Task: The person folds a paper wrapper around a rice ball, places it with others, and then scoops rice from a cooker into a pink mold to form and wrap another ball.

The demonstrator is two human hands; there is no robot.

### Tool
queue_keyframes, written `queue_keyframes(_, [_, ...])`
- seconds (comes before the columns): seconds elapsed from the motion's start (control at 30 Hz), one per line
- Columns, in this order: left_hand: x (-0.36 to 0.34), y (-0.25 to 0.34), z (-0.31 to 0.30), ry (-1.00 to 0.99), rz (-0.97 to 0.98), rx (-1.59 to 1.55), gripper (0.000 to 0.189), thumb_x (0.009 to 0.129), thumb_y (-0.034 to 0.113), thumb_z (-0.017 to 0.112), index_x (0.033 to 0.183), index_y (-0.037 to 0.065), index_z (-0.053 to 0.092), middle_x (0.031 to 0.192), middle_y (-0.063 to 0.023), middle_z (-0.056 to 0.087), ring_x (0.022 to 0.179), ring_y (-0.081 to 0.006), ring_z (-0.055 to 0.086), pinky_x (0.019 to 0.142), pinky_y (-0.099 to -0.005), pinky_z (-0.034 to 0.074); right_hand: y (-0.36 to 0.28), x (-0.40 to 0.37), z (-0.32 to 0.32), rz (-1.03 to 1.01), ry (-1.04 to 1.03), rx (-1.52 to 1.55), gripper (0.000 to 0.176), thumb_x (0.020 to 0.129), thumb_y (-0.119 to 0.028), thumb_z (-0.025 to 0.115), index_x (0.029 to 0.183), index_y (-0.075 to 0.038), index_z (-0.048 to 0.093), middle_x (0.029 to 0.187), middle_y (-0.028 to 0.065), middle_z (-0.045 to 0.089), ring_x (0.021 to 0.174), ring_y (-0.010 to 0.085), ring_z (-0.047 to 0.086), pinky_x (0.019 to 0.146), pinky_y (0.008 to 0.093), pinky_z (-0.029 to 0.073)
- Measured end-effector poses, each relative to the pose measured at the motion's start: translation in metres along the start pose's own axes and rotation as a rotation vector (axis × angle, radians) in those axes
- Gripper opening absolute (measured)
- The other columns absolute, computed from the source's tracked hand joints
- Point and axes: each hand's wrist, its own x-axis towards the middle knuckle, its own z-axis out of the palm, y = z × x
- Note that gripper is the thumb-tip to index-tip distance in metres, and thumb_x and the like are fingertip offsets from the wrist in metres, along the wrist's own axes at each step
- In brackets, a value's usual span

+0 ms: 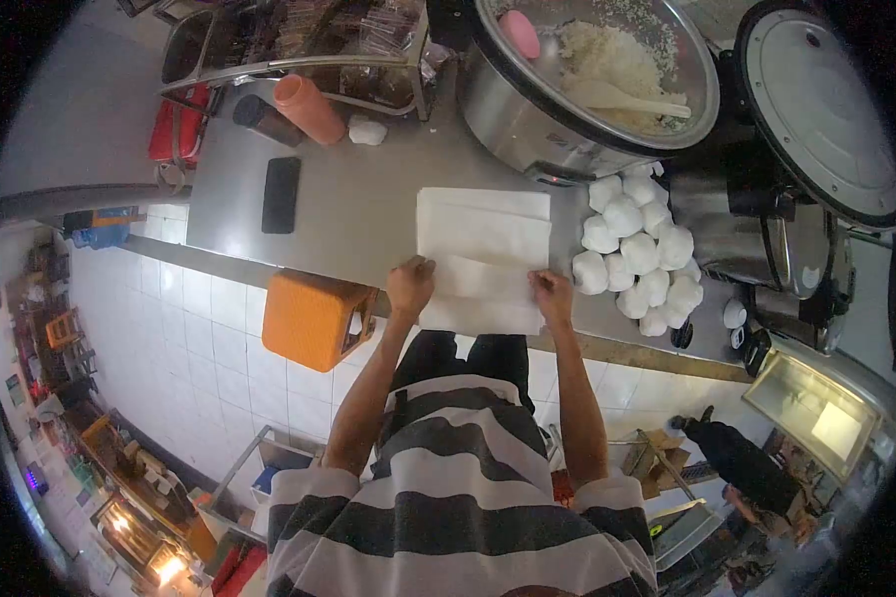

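Observation:
White sheets of paper (pixel 483 234) lie on the metal table in front of me, overlapping and reaching its near edge. My left hand (pixel 410 287) is closed with its fingertips pinching the left edge of a sheet. On the opposite edge, my right hand (pixel 552 297) pinches the same sheet between thumb and fingers. The sheet's near part looks slightly raised or folded between my hands. Right of the paper is a pile of white wrapped balls (pixel 639 249); what is inside them is hidden.
A large rice cooker (pixel 558 139) with rice and a white rice paddle (pixel 632 99) stands behind the pile, its lid (pixel 816 109) open. A black phone (pixel 281 195), an orange bottle (pixel 309 107) and a wire rack occupy the left. An orange stool (pixel 319 320) stands below; a person (pixel 747 463) is behind me.

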Motion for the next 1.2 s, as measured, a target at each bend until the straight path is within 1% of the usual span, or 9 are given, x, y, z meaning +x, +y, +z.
queue_keyframes(0.13, [-0.018,0.001,-0.002,0.264,0.125,-0.039,0.018,0.083,0.013,0.062,0.1,0.007,0.065,0.1,-0.0142,0.067,0.086,-0.0315,0.065,0.076,-0.0468,0.049,-0.023,-0.005,-0.019,-0.225,-0.033,-0.107,0.02,0.084,-0.021,0.072,0.088,-0.002,0.072,0.068,0.0074,0.067,0.058,0.0143,0.06,0.055,0.0306,0.048])
queue_keyframes(0.2, [-0.043,0.009,-0.007,0.026,0.467,0.134,0.035,0.08,0.012,0.061,0.115,0.011,0.062,0.123,-0.0106,0.061,0.111,-0.0309,0.057,0.095,-0.0554,0.039,-0.045,-0.008,-0.034,0.049,-0.121,0.013,0.017,0.085,-0.018,0.071,0.088,-0.002,0.071,0.071,0.011,0.068,0.057,0.0162,0.06,0.055,0.0305,0.049])
queue_keyframes(0.27, [-0.069,0.032,-0.008,-0.226,0.773,0.255,0.054,0.082,0.02,0.062,0.134,0.011,0.051,0.143,-0.0107,0.046,0.134,-0.0317,0.039,0.11,-0.06,0.021,-0.063,0.002,-0.038,0.009,-0.047,0.056,0.015,0.083,-0.016,0.072,0.088,-0.002,0.071,0.074,0.012,0.069,0.058,0.0186,0.062,0.056,0.0311,0.05])
queue_keyframes(0.37, [-0.076,0.044,0.003,-0.336,0.675,0.338,0.072,0.082,0.023,0.06,0.147,0.008,0.032,0.154,-0.0109,0.028,0.146,-0.0269,0.019,0.116,-0.058,0.011,-0.089,0.04,-0.023,-0.241,-0.003,-0.02,0.014,0.078,-0.013,0.074,0.087,-0.003,0.07,0.08,0.0129,0.069,0.066,0.0234,0.065,0.062,0.0338,0.051])
queue_keyframes(0.5, [-0.073,0.043,0.008,-0.363,0.678,0.449,0.076,0.087,0.032,0.057,0.151,0.008,0.023,0.159,-0.0088,0.015,0.147,-0.0279,0.012,0.116,-0.0596,0.006,-0.132,0.085,0.013,-0.887,0.001,-0.462,0.029,0.072,-0.02,0.08,0.093,-0.004,0.067,0.087,0.0113,0.069,0.082,0.0264,0.066,0.076,0.0383,0.051])
queue_keyframes(0.6, [-0.071,0.046,0.004,-0.408,0.636,0.469,0.076,0.087,0.031,0.057,0.151,0.009,0.022,0.159,-0.0084,0.016,0.147,-0.0277,0.012,0.115,-0.0608,0.005,-0.161,0.096,0.016,-0.455,-0.432,-0.539,0.042,0.063,-0.026,0.085,0.095,-0.006,0.066,0.093,0.0115,0.068,0.088,0.0312,0.064,0.084,0.0425,0.048])
queue_keyframes(0.73, [-0.073,0.046,0.005,-0.377,0.647,0.499,0.077,0.087,0.032,0.058,0.151,0.009,0.022,0.159,-0.0081,0.016,0.148,-0.0275,0.01,0.114,-0.0628,0.004,-0.149,0.119,0.018,-0.706,-0.474,-0.565,0.044,0.061,-0.025,0.087,0.094,-0.004,0.066,0.088,0.0111,0.068,0.084,0.0281,0.065,0.078,0.0394,0.05])
queue_keyframes(0.93, [-0.073,0.044,0.009,-0.377,0.642,0.522,0.078,0.085,0.032,0.059,0.151,0.009,0.023,0.159,-0.007,0.015,0.148,-0.0269,0.009,0.113,-0.0662,0.005,-0.167,0.096,0.01,-0.364,-0.641,-0.271,0.026,0.067,-0.017,0.082,0.081,-0.001,0.067,0.085,0.013,0.068,0.077,0.0264,0.066,0.071,0.0346,0.051])
queue_keyframes(1.2, [-0.076,0.027,0.023,-0.457,0.574,0.533,0.064,0.084,0.029,0.061,0.141,0.009,0.04,0.145,-0.0073,0.043,0.136,-0.0265,0.036,0.111,-0.0667,0.013,-0.139,-0.047,0.011,-0.868,-0.362,-0.531,0.017,0.067,-0.003,0.065,0.084,-0.004,0.069,0.088,0.0078,0.063,0.088,0.0272,0.061,0.075,0.0387,0.053])
